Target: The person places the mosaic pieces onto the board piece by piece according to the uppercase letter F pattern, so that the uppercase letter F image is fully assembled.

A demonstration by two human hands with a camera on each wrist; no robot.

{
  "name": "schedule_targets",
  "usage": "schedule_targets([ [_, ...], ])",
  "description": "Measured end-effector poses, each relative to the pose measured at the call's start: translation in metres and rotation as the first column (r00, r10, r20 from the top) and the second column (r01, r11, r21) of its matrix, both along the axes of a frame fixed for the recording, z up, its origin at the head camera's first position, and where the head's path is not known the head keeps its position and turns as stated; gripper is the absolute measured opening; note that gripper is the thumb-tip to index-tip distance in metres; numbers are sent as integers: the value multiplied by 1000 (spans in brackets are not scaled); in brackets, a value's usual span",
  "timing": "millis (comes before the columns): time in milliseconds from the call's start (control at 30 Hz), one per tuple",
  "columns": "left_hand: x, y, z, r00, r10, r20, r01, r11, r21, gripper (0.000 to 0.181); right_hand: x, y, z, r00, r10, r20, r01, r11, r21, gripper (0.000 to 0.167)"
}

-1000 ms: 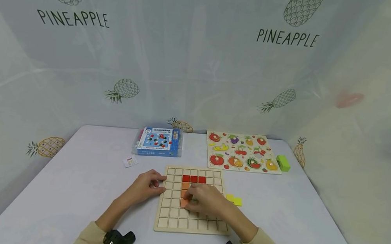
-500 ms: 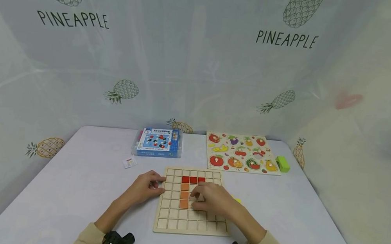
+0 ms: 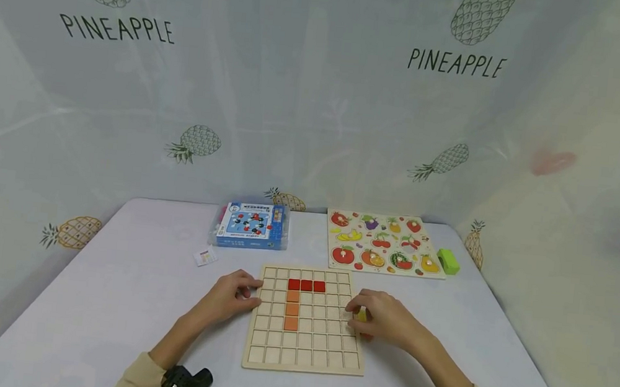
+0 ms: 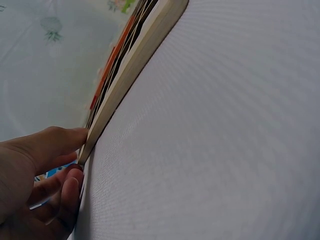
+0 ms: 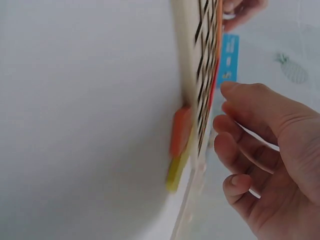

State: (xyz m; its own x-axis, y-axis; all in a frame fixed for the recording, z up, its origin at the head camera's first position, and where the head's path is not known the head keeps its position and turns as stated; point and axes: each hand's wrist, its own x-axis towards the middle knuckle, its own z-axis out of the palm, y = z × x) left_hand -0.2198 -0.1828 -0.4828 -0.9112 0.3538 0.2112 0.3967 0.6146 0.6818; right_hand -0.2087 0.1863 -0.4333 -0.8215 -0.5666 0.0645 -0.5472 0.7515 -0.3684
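the work seems to be at an early part, as i judge it from the wooden grid board [image 3: 319, 326]. three red tiles [image 3: 306, 285] lie side by side in the second row from the far edge, and three orange tiles [image 3: 292, 309] make one column under the leftmost red tile, toward the near edge. these six sit in their cells; the other cells that i can see have no tile. so, if more cells must be filled, much is left, but which pattern is wanted i cannot tell.

the board lies flat on the white table [image 3: 108, 311], between the two hands. the left hand [image 3: 229, 297] touches its left edge with thumb and forefinger, which are apart from each other along this edge; probably its role is to steady the board. the right hand [image 3: 387, 318] is at the right edge, its thumb and fingers apart, with nothing held between them. just beside this edge, partly hidden by the right hand in the head view, there are a loose orange piece [image 5: 180, 132] and a yellow piece [image 5: 174, 176]. i suppose they are meant for further cells; no yellow is yet on the board.
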Motion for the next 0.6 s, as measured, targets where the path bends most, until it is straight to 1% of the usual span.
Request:
schedule_targets([
  [167, -1, 0, 3, 1000, -4, -15, 4, 1000, 4, 38, 2, 19, -2, 999, 16, 28, -15, 1000, -24, 17],
  [367, 0, 0, 4, 1000, -2, -7, 2, 1000, 4, 38, 3, 29, -5, 996, 56, 72, -52, 997, -54, 19],
  [600, 2, 0, 2, 1000, 3, -5, -3, 1000, 6, 38, 5, 35, -8, 996, 53, 73, -52, 998, -20, 18],
])
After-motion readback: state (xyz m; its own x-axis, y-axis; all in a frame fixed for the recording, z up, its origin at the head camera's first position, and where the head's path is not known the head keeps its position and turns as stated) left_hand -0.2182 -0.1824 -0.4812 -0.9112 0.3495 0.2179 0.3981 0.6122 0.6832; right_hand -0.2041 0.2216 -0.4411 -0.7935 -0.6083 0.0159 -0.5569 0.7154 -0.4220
